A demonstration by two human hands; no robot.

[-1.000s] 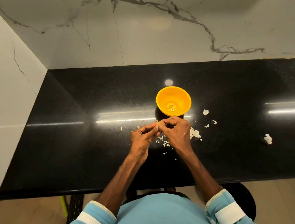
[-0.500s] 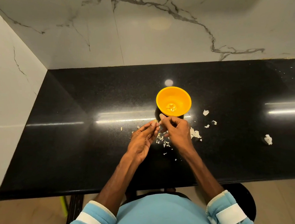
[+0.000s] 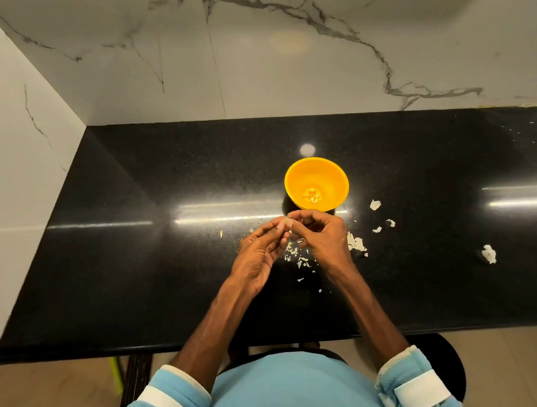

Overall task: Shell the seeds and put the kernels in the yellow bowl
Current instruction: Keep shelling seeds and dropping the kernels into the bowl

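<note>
- I have both hands over the black counter [image 3: 168,260], just short of the bowl [image 3: 292,173], with their fingertips meeting.
- Left hand [image 3: 258,256]: the fingers run nearly straight toward the bowl, and the thumb and fingertips pinch the seed [image 3: 285,224].
- Right hand [image 3: 323,235]: knuckles up, fingers curled, with the thumb and forefinger pinching at the same spot.
- The seed shows only as a pale speck between the tips. I cannot tell whether its shell is split.
- The bowl is yellow and stands upright on the counter, just beyond the hands. The right fingers lie close under its near edge in my view; I cannot tell whether they touch it.
- A small heap of kernels [image 3: 312,195] sits at the bottom of the bowl.
- Shells [image 3: 298,258] are scattered on the counter below and between the hands.
- Bigger flakes [image 3: 356,244] lie just right of the right wrist, and a few more are to the right of the bowl.
- A white scrap [image 3: 489,253] lies well apart on the right.
</note>
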